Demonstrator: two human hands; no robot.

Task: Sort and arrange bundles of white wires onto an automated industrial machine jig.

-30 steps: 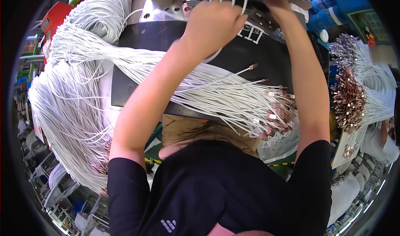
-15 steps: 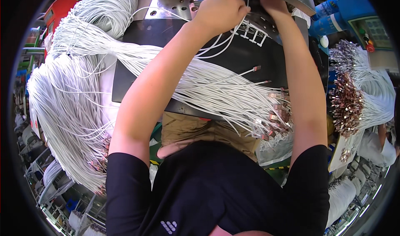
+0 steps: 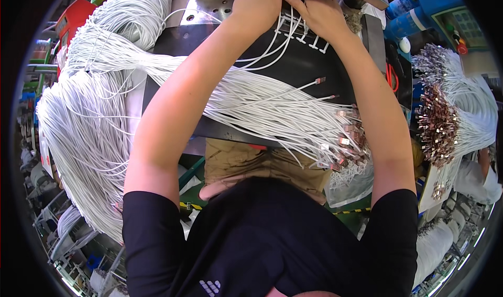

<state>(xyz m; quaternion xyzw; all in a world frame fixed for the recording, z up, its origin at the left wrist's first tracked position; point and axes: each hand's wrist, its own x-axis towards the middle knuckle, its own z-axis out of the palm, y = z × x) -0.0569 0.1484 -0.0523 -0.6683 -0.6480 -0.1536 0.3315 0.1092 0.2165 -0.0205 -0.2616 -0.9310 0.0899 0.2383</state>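
Just beyond the person's lap, a thick bundle of white cables (image 3: pixel 267 106) slants across a black board (image 3: pixel 330 69), its metal-tipped connectors (image 3: pixel 343 141) massed at the right beside a clear plastic bag (image 3: pixel 353 189). Farther out, several loose white cables (image 3: pixel 272 51) curve up to the hands, next to a white ladder-like plastic piece (image 3: pixel 303 40). Side by side at the upper edge are the left hand (image 3: pixel 257 6) and the right hand (image 3: pixel 320 14), the right thumb pointing toward the left hand; the fingertips are cut off or hidden, so I cannot tell whether either hand grasps anything. A holed metal plate (image 3: pixel 207 6) lies left of them. Toward the rim stand a red box (image 3: pixel 78 17) and, opposite, another cable bundle with brownish connectors (image 3: pixel 437 127).
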